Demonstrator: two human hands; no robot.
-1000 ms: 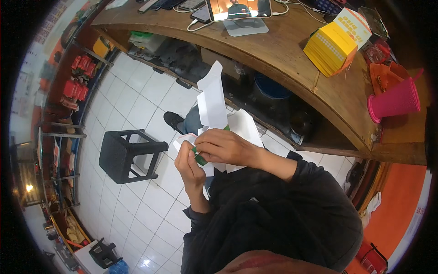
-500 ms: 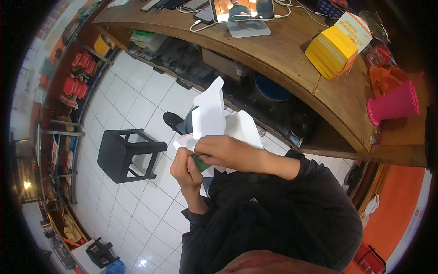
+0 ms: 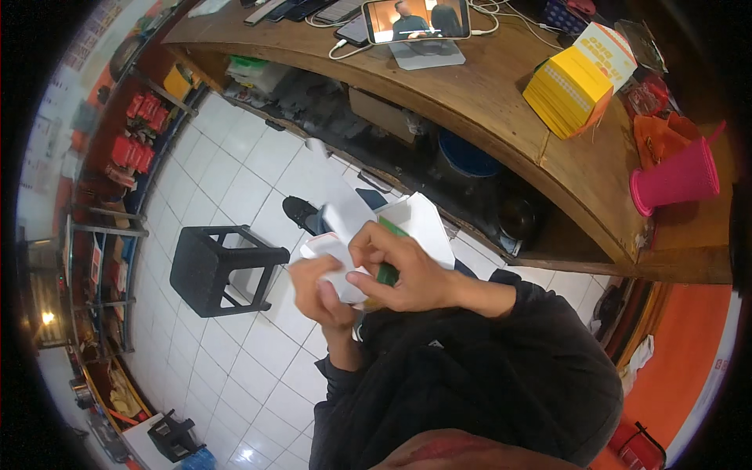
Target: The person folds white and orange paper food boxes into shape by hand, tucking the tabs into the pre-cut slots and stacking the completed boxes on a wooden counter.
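Observation:
A partly folded white cardboard box (image 3: 345,205) stands between my hands above my lap, one flap raised and blurred. My left hand (image 3: 321,294), smeared by motion, is closed around its near side. My right hand (image 3: 407,270) has its thumb and curled fingertips at the cardboard's right edge. A green item (image 3: 388,273) shows inside the curl of my right hand, and more green appears past its knuckles; its kind is unclear. Just beyond that hand, an open white box (image 3: 421,223) rests by my legs. My fingers partly hide where the cardboard pieces meet.
A wooden counter (image 3: 493,86) curves across the far side, holding a phone on a stand (image 3: 415,22), a stack of yellow folded cartons (image 3: 568,90) and a pink woven basket (image 3: 675,178). A black stool (image 3: 223,270) stands left on white tiles. Shelves (image 3: 102,235) line the left.
My hands have moved apart from the green item they pinched together. My right hand has turned and shifted right, while the raised white flap has swung left and down.

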